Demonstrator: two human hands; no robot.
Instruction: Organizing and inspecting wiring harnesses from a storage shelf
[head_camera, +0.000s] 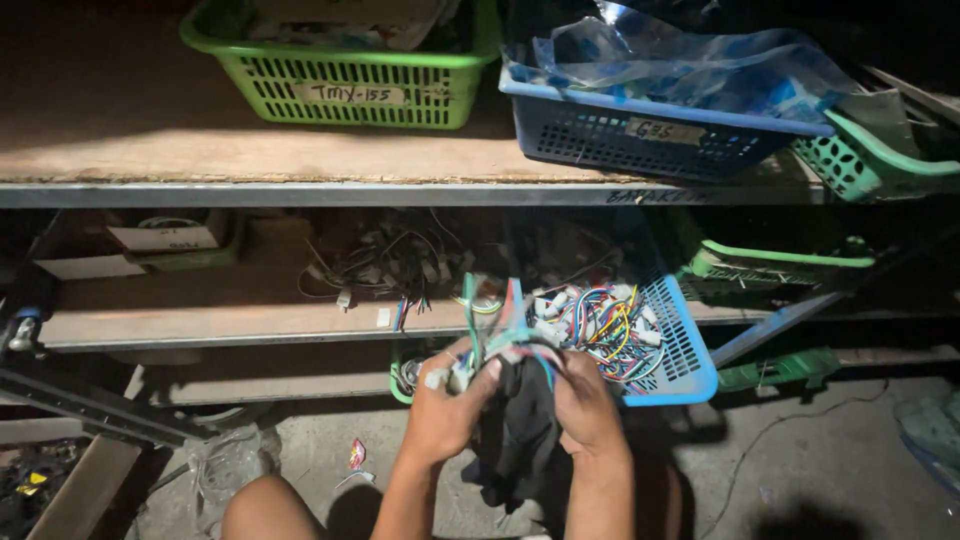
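In dim light before a metal-edged wooden shelving rack, I watch both hands work a bundle of multicoloured wires with white plastic connectors. The left hand is closed around the bundle's connector end; the right hand grips it together with a dark black cloth hanging between the wrists. Just behind, a tilted light-blue plastic basket holds more coloured wiring on the lower shelf. Above sit a green slatted plastic basket and a dark-blue basket with clear plastic bags. Below lies a littered concrete floor.
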